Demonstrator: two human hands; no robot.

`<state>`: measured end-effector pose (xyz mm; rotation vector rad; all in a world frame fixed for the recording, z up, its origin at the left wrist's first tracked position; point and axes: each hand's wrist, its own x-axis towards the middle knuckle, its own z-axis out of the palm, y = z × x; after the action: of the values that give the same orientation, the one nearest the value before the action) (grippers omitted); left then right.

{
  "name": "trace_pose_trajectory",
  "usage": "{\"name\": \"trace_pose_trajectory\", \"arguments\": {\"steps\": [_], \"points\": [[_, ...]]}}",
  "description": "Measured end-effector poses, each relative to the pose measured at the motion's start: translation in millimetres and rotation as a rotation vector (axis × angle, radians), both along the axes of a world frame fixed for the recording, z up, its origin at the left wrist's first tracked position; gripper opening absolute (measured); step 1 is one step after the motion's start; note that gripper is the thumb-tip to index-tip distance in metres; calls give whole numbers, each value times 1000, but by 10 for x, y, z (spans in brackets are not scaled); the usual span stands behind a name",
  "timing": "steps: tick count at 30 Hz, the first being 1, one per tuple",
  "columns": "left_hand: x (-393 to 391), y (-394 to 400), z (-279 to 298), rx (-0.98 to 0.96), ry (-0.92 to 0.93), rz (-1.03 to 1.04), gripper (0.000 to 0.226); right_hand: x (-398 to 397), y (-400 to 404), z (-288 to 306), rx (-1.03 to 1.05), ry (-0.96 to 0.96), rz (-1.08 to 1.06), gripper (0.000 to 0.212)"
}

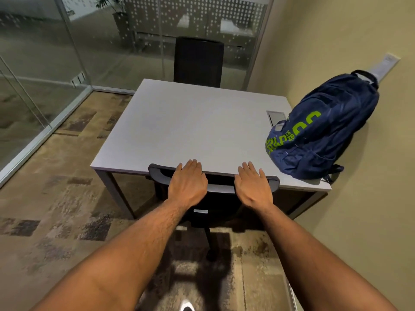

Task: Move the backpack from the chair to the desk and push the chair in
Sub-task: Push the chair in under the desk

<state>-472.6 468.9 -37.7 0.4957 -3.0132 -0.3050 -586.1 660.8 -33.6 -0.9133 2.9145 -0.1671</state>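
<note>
A navy backpack [323,129] with lime-green lettering stands on the right side of the grey desk [179,122], leaning against the wall. A black office chair [220,189] is tucked under the desk's near edge; only the top of its backrest and part of its base show. My left hand [187,184] lies flat on the left part of the backrest top, fingers together and extended. My right hand [252,185] lies flat on the right part the same way. Neither hand curls around anything.
A second black chair [198,61] stands at the desk's far side. Glass partitions [45,75] run along the left and back. A beige wall [359,209] borders the right. Patterned carpet [56,209] covers the floor. A cable cut-out [276,117] sits in the desk beside the backpack.
</note>
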Motion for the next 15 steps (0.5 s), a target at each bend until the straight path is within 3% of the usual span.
{"name": "trace_pose_trajectory", "arguments": {"steps": [15], "points": [[-408,-196,28,7,-22,28,59,-362,-213,33,-67,-52,5,62]]}}
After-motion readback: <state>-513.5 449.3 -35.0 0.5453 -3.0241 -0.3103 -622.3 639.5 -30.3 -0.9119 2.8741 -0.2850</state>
